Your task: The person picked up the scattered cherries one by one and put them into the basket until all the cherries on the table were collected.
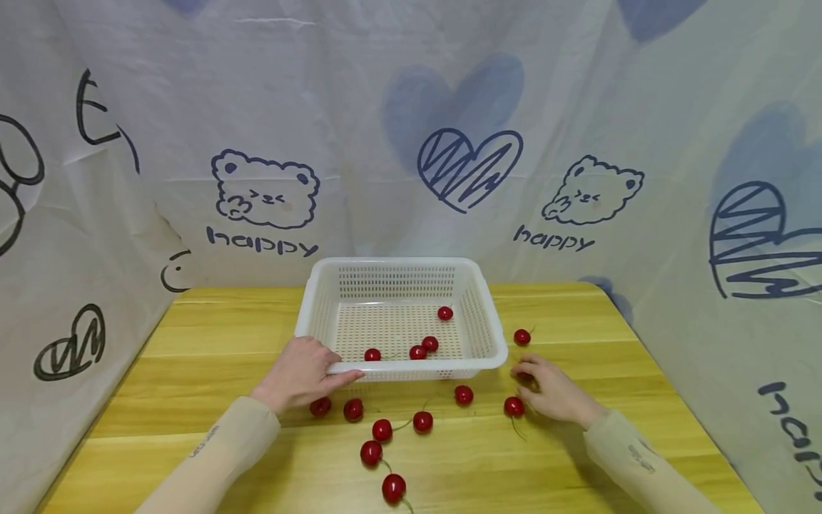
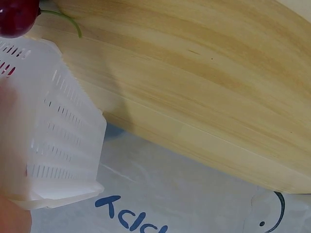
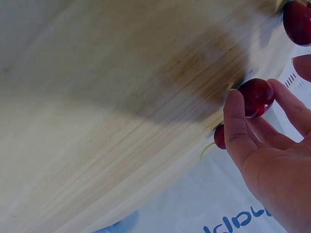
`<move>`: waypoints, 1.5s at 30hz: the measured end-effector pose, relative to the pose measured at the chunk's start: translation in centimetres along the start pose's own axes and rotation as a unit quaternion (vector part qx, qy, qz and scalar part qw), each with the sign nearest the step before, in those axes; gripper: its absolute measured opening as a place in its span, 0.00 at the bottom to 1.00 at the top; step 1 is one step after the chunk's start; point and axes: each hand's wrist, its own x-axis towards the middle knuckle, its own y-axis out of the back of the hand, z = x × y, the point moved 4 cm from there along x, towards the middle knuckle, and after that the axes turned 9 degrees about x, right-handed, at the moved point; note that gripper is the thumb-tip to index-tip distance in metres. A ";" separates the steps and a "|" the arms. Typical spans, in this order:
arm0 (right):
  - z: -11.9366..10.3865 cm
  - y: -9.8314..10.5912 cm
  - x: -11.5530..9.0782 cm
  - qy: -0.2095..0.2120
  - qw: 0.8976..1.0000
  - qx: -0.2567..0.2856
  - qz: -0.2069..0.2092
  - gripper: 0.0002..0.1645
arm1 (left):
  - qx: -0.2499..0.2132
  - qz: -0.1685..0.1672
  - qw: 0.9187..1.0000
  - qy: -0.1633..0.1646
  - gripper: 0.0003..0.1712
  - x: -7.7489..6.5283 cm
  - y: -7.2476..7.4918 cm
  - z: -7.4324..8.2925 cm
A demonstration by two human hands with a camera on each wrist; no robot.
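My left hand (image 1: 305, 375) grips the near left corner of a white plastic basket (image 1: 417, 366), its fingers over the rim. Several red cherries lie inside, one of them a cherry (image 1: 445, 313) toward the right. In the right wrist view, the curled fingers of my right hand (image 3: 274, 160) surround a cherry (image 3: 256, 97), with fingertips against two of its sides. The thumb stands apart. The head view hides this cherry behind my right hand (image 1: 555, 391). Beside that thumb lies a stemmed cherry (image 1: 514, 407); farther back is another cherry (image 1: 522, 336).
Several loose cherries, such as the nearest cherry (image 1: 394, 489), lie on the wooden table (image 1: 212, 328) in front of the basket. A printed white cloth (image 1: 372, 178) hangs behind and along both sides of the table.
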 end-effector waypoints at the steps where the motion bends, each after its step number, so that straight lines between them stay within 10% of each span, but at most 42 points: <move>1: 0.0 0.0 0.0 0.003 1.000 0.002 0.002 0.17 | -0.001 -0.001 1.000 0.001 0.26 0.0 0.0 0.0; 45: -4.4 6.2 2.6 0.063 0.976 0.043 0.203 0.23 | 0.009 -0.019 1.000 0.014 0.28 -0.2 -0.4 0.0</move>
